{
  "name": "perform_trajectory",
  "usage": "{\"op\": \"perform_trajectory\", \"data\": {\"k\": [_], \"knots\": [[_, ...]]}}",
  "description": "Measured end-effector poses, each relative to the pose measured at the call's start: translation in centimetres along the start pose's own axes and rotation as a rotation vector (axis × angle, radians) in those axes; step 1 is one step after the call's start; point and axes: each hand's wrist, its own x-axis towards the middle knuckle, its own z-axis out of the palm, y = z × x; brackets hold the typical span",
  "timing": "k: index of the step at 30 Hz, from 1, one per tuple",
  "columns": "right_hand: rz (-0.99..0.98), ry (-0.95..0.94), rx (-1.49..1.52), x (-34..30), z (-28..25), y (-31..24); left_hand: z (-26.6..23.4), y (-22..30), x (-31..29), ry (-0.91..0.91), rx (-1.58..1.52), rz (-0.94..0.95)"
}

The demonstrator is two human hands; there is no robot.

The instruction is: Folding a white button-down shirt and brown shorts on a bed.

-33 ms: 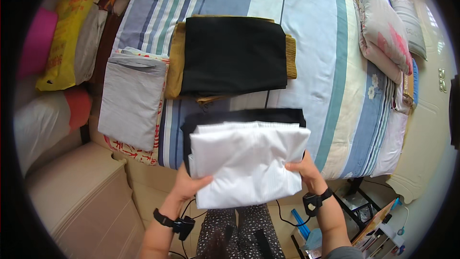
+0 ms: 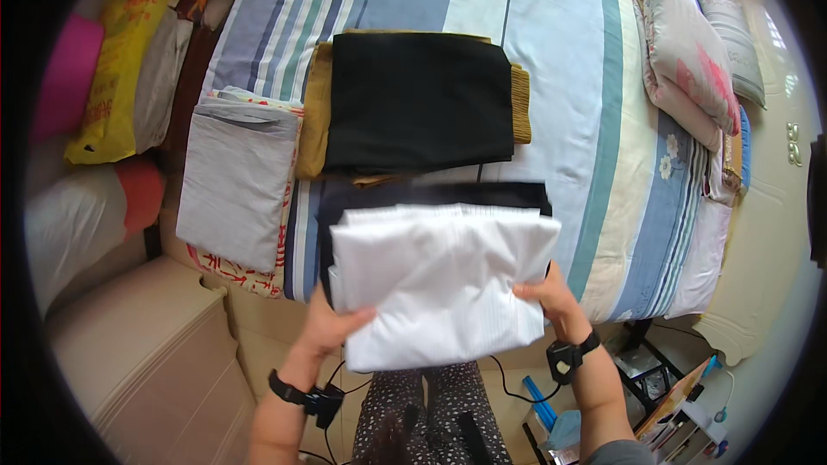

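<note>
A folded white cloth (image 2: 444, 288) lies on top of a folded black cloth (image 2: 431, 194), and I carry both as one stack at the bed's near edge. My left hand (image 2: 329, 327) grips the stack's left side, thumb on the white cloth. On the right side my right hand (image 2: 551, 294) does the same. The other fingers are hidden under the stack. Just beyond, on the bed, rests a folded black garment (image 2: 422, 103) over a mustard-brown garment (image 2: 315, 120) with a ribbed edge. To its left sits a folded pale grey cloth (image 2: 231, 185) on red-patterned fabric (image 2: 237, 277).
A striped bedspread (image 2: 560, 120) covers the bed. Folded pink-and-grey bedding (image 2: 689, 65) and a pillow (image 2: 732, 52) lie at the right by the headboard (image 2: 767, 207). At the left are a yellow bag (image 2: 121, 69) and a beige cabinet (image 2: 138, 293). A small shelf (image 2: 680, 430) stands lower right.
The stack has shifted slightly up the picture, toward the bed, and its left side a little leftward, with both hands still holding it. Things on the bed keep their places.
</note>
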Motion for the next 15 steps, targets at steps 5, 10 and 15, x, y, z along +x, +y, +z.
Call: {"op": "perform_trajectory", "data": {"k": [5, 10, 15], "knots": [[-0.32, 0.005, -0.038, 5.3, 3.0, -10.4, -1.5, 11.0, 4.9, 0.166, 0.329, 0.272], [-0.515, -0.081, -0.043, 11.4, 4.2, -15.6, -3.4, 16.1, 11.7, 0.029, 0.191, 0.46], [-0.4, 0.365, -0.399, 22.6, -2.4, -9.5, -5.8, 5.7, 22.3, 0.303, 0.494, 0.181]]}}
